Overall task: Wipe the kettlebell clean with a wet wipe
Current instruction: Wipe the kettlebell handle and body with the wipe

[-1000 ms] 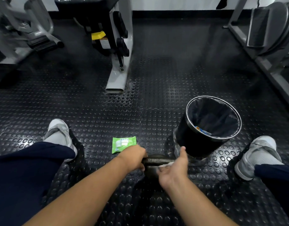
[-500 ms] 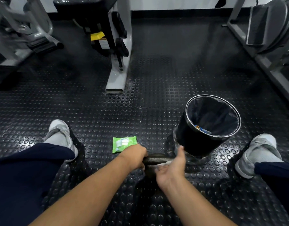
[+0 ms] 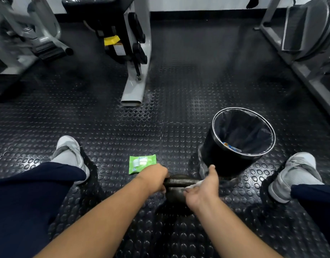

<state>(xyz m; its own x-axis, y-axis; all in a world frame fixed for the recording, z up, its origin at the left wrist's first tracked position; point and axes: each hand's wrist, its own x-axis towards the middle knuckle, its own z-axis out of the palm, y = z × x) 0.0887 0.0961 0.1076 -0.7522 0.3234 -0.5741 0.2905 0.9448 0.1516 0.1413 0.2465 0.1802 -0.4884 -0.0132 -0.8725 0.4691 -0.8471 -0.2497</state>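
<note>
A dark iron kettlebell [image 3: 177,190] stands on the studded rubber floor between my legs. My left hand [image 3: 154,178] grips the left end of its handle. My right hand [image 3: 204,189] holds a white wet wipe [image 3: 194,184] against the right end of the handle, thumb pointing up. Most of the wipe is hidden under that hand. The kettlebell's body is partly covered by both wrists.
A green wet-wipe pack [image 3: 141,162] lies on the floor just beyond my left hand. A black lined bin [image 3: 238,138] stands right behind the kettlebell. My grey shoes [image 3: 70,153] [image 3: 294,175] sit on either side. Gym machines [image 3: 130,49] stand farther back and along the right.
My right hand with the wipe has shifted slightly along the handle's right end. The left hand keeps its grip and the kettlebell stays in place.
</note>
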